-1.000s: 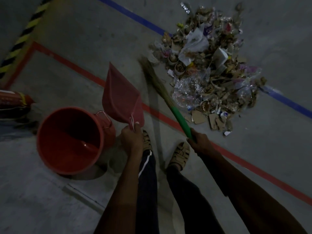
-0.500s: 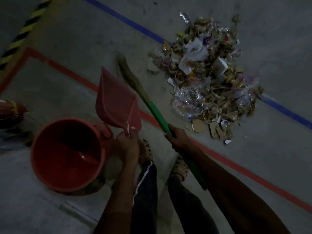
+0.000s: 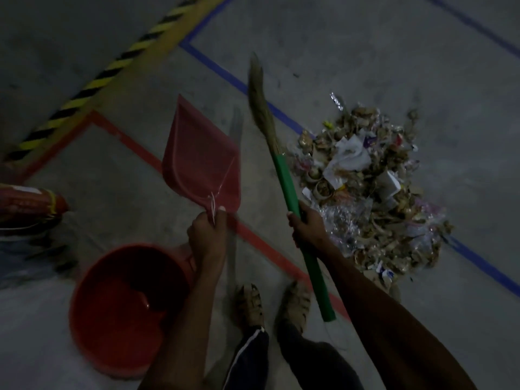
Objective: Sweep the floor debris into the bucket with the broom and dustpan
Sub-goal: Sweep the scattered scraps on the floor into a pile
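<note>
The debris pile [image 3: 374, 187] sits heaped on the floor [image 3: 394, 66] to the right, straddling a blue line [image 3: 478, 263], none of it in the bucket yet. Just left of it, the broom [image 3: 284, 175] is up in the air, its long axis running from the green handle end low near the feet to the straw head far away, tip pointing up and slightly left, clear of the pile, which looks like a wind-up for a stroke. The right hand [image 3: 308, 226] wraps its fingers round the green handle about midway, a choked-up grip that should give control over a short sweep. Over on the other side, the left hand [image 3: 209, 235] has fingers curled tight on the red dustpan [image 3: 202, 159] handle, with the pan mouth pointing away and left, held above the floor and not yet set down as a catcher. The red bucket [image 3: 92, 327] stands open-mouthed right below that hand, handy for tipping. Two sandalled feet [image 3: 250, 305] stand between bucket and pile, beside a red line [image 3: 264, 246].
</note>
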{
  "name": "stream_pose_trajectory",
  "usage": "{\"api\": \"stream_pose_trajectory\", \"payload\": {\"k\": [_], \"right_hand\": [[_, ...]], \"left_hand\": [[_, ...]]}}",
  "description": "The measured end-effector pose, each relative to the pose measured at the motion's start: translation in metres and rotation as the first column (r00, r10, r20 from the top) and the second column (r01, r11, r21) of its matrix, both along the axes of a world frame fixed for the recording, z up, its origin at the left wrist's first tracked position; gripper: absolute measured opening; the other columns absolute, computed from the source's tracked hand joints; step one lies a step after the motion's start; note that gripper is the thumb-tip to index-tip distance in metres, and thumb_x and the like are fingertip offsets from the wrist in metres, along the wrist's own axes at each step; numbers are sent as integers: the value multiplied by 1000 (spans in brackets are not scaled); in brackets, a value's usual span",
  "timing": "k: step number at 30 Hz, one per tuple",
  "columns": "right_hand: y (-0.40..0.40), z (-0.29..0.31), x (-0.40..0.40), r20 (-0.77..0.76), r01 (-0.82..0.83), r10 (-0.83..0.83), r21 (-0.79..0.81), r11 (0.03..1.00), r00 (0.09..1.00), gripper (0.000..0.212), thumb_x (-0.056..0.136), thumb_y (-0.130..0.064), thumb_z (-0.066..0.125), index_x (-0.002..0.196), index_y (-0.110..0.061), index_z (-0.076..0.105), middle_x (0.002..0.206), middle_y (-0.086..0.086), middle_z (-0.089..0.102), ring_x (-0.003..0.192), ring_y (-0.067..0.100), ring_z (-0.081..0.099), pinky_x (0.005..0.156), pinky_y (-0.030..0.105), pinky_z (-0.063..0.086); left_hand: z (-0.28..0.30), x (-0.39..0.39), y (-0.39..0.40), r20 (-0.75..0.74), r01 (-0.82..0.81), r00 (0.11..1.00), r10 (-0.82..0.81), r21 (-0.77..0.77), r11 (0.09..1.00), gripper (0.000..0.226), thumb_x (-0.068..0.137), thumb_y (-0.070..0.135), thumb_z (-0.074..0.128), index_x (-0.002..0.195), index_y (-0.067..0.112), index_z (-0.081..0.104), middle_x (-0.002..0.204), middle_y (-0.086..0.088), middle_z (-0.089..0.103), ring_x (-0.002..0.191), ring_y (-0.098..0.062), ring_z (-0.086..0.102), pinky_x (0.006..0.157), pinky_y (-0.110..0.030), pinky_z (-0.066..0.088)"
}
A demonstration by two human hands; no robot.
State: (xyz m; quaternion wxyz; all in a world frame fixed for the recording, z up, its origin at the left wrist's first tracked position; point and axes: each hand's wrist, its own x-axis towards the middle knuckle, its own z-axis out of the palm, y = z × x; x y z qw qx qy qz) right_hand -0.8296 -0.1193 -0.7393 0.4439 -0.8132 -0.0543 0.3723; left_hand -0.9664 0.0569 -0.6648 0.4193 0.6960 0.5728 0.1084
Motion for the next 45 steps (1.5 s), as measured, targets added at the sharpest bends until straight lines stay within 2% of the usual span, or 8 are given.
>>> {"api": "stream_pose_trajectory", "payload": {"k": [4, 8, 12, 16, 21, 27, 35, 45], "right_hand": [[35, -10, 53, 36, 30, -30, -4, 1000, 999, 35, 101, -24, 58, 131, -7, 51, 79, 16, 65, 44, 22, 57, 39, 34, 48], [63, -30, 128, 24, 71, -71, 10, 997, 997, 52, 97, -27, 65, 141, -8, 43, 79, 18, 64, 43, 21, 58, 41, 32, 48], [87, -40, 202, 74, 67, -66, -7, 998, 995, 49, 95, -22, 67, 135, -3, 46, 86, 17, 64, 41, 16, 56, 37, 27, 45], [103, -48, 268, 179, 59, -54, -27, 998, 982, 41, 93, -20, 67, 129, -6, 54, 87, 14, 65, 52, 19, 59, 39, 19, 44], [130, -67, 316, 123, 94, -95, 15, 995, 988, 43, 94, -22, 66, 131, -6, 51, 84, 18, 67, 52, 24, 59, 47, 32, 49], [191, -87, 352, -16, 173, -172, 34, 984, 985, 39, 96, -21, 63, 131, -7, 50, 82, 14, 65, 47, 21, 58, 45, 31, 48], [243, -112, 388, -208, 343, -352, -77, 936, 913, 26, 97, -18, 60, 114, 2, 55, 84, 17, 62, 54, 25, 58, 43, 28, 48], [222, -75, 312, -56, 542, -555, -152, 826, 830, 22, 93, -21, 62, 103, -2, 57, 83, 22, 65, 48, 22, 61, 41, 30, 49]], "left_hand": [[-1, 51, 29, -36, -10, 999, 12, 47, 999, 37, 91, 38, 63, 83, 3, 68, 84, -20, 70, 82, -38, 66, 69, -38, 49], [-13, 119, 49, -28, 10, 1000, -9, 44, 999, 33, 92, 33, 64, 84, 2, 69, 83, -16, 71, 76, -31, 64, 62, -29, 40], [-35, 184, 68, -30, 17, 999, -16, 17, 1000, 34, 92, 39, 62, 80, 7, 65, 81, -11, 70, 78, -32, 66, 67, -35, 50], [-38, 242, 83, -41, -13, 999, 14, 3, 1000, 32, 94, 40, 59, 105, 10, 58, 100, -11, 68, 92, -33, 63, 78, -37, 49], [-44, 288, 109, -80, 29, 997, -24, 55, 998, 31, 95, 37, 60, 105, 10, 49, 100, -16, 65, 89, -37, 63, 76, -44, 52], [-58, 318, 155, -117, 148, 984, -137, 87, 985, 30, 95, 41, 58, 102, 14, 47, 90, -14, 67, 80, -35, 64, 69, -46, 54], [-67, 346, 225, -122, 257, 961, -249, 47, 965, 29, 95, 35, 62, 103, 9, 68, 95, -10, 72, 86, -27, 66, 66, -23, 37], [-60, 361, 245, -152, 258, 955, -255, 3, 966, 31, 95, 31, 62, 110, 3, 60, 104, -21, 67, 97, -38, 63, 70, -26, 35]]}}
